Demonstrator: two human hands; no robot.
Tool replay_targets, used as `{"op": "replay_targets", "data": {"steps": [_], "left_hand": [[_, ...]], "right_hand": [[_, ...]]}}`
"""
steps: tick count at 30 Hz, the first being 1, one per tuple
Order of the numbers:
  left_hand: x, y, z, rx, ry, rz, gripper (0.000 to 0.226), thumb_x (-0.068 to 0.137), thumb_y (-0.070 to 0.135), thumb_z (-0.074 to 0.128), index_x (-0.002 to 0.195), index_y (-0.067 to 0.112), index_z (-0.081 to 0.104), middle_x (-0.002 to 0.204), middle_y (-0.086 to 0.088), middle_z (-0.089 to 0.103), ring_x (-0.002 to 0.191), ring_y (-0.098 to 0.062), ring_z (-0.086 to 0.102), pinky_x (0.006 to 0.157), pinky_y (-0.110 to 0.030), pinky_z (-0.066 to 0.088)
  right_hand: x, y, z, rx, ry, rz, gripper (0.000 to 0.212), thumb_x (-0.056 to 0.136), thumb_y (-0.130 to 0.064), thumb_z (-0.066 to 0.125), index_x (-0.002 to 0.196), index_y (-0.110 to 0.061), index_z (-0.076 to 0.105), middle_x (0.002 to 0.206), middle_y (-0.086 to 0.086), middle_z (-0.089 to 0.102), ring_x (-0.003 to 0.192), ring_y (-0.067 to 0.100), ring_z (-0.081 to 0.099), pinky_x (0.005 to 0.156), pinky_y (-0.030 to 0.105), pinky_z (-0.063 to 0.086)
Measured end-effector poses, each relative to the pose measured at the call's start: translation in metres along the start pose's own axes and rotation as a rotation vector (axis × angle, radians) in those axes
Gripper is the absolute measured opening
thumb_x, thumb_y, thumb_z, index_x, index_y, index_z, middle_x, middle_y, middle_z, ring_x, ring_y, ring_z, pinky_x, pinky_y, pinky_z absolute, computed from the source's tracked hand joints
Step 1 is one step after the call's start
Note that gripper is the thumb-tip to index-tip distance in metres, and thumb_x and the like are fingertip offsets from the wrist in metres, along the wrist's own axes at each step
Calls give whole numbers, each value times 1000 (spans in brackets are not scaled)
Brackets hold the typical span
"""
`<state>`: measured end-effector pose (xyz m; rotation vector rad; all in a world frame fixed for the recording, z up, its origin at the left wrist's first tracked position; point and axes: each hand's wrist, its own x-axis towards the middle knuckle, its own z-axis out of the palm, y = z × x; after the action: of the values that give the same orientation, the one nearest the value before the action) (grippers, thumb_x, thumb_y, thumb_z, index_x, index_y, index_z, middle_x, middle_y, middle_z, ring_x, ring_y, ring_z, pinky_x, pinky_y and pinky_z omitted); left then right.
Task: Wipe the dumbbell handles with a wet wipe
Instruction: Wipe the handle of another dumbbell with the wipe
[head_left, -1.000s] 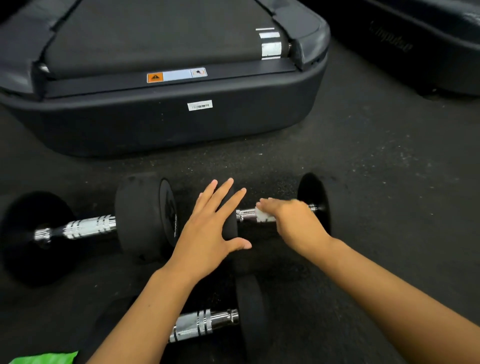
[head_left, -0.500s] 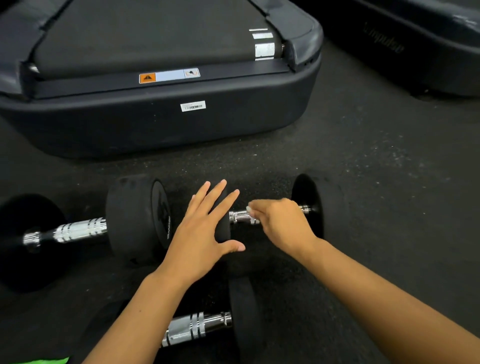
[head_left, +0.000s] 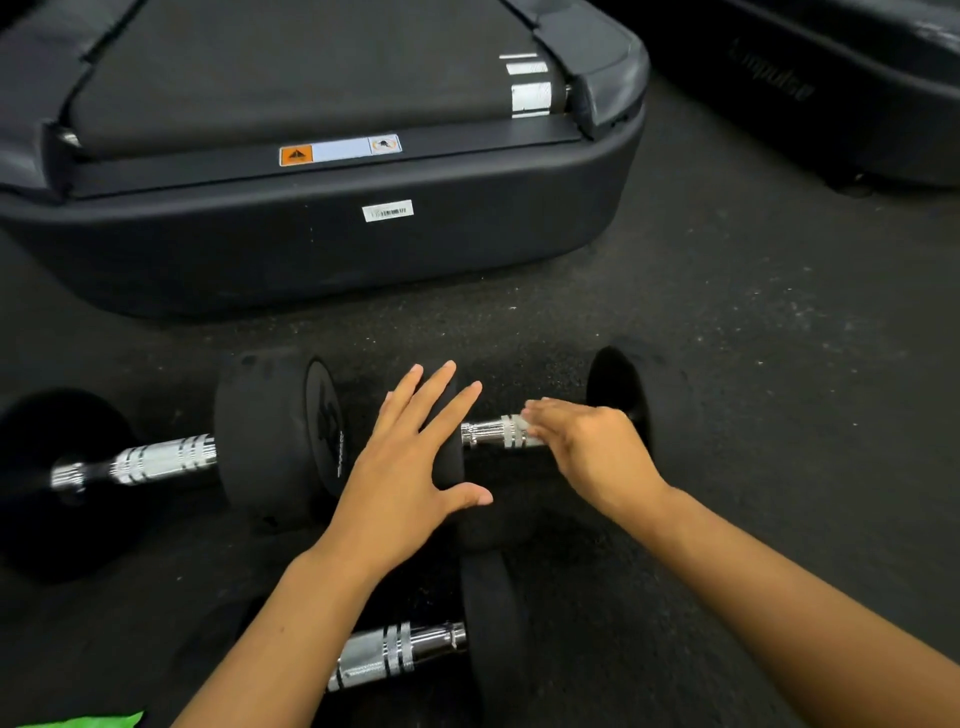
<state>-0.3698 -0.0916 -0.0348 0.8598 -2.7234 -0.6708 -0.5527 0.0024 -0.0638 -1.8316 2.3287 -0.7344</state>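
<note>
Hands: left hand (head_left: 410, 467) flat on one of three dumbbells (head_left: 618, 410); right hand (head_left: 587, 447) gripping wipe (head_left: 522, 423) on its handle (head_left: 491, 434).

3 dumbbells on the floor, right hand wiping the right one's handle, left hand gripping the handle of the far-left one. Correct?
Not quite. In the head view the left hand lies flat, fingers spread, on the left weight of the same dumbbell that the right hand is wiping, not on the far-left dumbbell, whose handle is untouched. The rest holds: three dumbbells, with the third nearest the camera.
</note>
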Motion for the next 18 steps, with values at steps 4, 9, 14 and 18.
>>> {"op": "replay_targets", "data": {"steps": [4,9,14,18], "left_hand": [[3,-1,1,9,25,-2,95,67,48,74,142,44,16,152,23,0,139,1,-14,116,-37,9],[1,1,-1,32,25,6,93,68,50,72,142,44,15,151,24,-3,139,0,-14,115,-36,11],[2,12,1,-42,105,-18,80,71,52,67,139,39,28,149,23,10,141,-1,-6,114,-27,-4],[7,38,8,-236,229,43,56,75,35,71,128,27,53,136,22,39,135,6,22,115,-19,7]], "right_hand": [[9,-21,19,-73,18,-68,22,82,-9,56,99,-3,68,99,15,70,90,32,67,73,42,57],[-20,2,9,-229,9,-345,51,77,-5,30,115,-3,64,121,13,62,112,28,59,85,38,52],[-23,4,-12,-175,116,-207,36,69,8,68,101,-8,71,112,15,62,105,31,51,79,42,52],[-29,-6,-35,-52,261,-184,27,73,6,68,94,-12,70,100,4,50,85,17,42,61,31,45]]}}
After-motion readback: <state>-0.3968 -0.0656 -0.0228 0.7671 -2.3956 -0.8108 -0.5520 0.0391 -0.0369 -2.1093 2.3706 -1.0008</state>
